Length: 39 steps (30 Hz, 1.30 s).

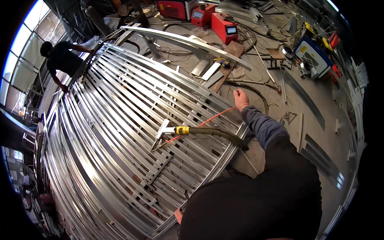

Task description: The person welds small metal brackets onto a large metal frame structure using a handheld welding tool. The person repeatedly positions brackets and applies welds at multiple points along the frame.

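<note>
A large frame of parallel silvery metal bars (132, 116) stretches out in front of me. My right hand (241, 99) is beside its far right corner, fingers curled; whatever they may hold is hidden. An orange tube (216, 116) runs from a torch to that hand's wrist area. The torch, a handheld welding gun (163, 131) with a white body and yellow collar, lies on the bars, its thick dark cable (216, 133) passing over the frame's near right edge. My left hand (178, 215) is low at the frame's near edge, mostly covered by my dark clothing, so its fingers are hidden.
Across the frame, a co-worker (64, 58) bends with both hands at its far end. Red machines (225, 29) stand at the back, a blue-and-white machine (314, 56) at the far right. Metal strips (306, 98), a long beam (192, 43) and cables lie around the floor.
</note>
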Each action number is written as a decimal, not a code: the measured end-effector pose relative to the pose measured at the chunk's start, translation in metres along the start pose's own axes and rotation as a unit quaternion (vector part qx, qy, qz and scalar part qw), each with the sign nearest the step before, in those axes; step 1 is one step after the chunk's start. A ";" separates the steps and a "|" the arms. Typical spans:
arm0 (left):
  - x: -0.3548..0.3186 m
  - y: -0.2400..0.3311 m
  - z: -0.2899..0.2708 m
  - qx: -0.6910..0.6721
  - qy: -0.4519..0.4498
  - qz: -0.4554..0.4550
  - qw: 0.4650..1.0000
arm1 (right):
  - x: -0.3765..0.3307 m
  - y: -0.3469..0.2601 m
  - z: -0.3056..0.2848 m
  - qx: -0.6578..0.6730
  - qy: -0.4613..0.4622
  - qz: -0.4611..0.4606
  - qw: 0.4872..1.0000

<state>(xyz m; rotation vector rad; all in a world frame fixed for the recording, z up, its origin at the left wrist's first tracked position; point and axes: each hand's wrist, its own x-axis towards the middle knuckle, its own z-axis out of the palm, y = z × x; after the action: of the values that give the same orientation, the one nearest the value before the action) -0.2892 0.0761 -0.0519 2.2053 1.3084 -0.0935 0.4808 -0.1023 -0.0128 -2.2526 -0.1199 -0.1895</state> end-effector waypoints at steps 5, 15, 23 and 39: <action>-0.009 0.064 0.056 0.016 0.124 0.015 0.992 | 0.114 0.016 0.069 -0.104 -0.130 0.025 0.986; 0.017 0.159 0.030 0.018 0.051 -0.097 0.994 | 0.255 0.004 0.122 -0.251 -0.188 -0.095 0.945; 0.035 0.167 -0.009 0.019 -0.001 -0.149 0.989 | 0.297 0.035 0.142 -0.307 -0.258 -0.044 0.915; 0.014 0.129 -0.048 -0.031 -0.001 -0.237 0.971 | 0.313 0.044 0.160 -0.270 -0.042 -0.018 0.962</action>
<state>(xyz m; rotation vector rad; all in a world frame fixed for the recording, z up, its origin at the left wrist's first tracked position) -0.1857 0.0649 0.0399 1.7979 1.7873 -0.2321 0.8106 -0.0001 -0.0913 -2.8058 -0.1707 -0.1591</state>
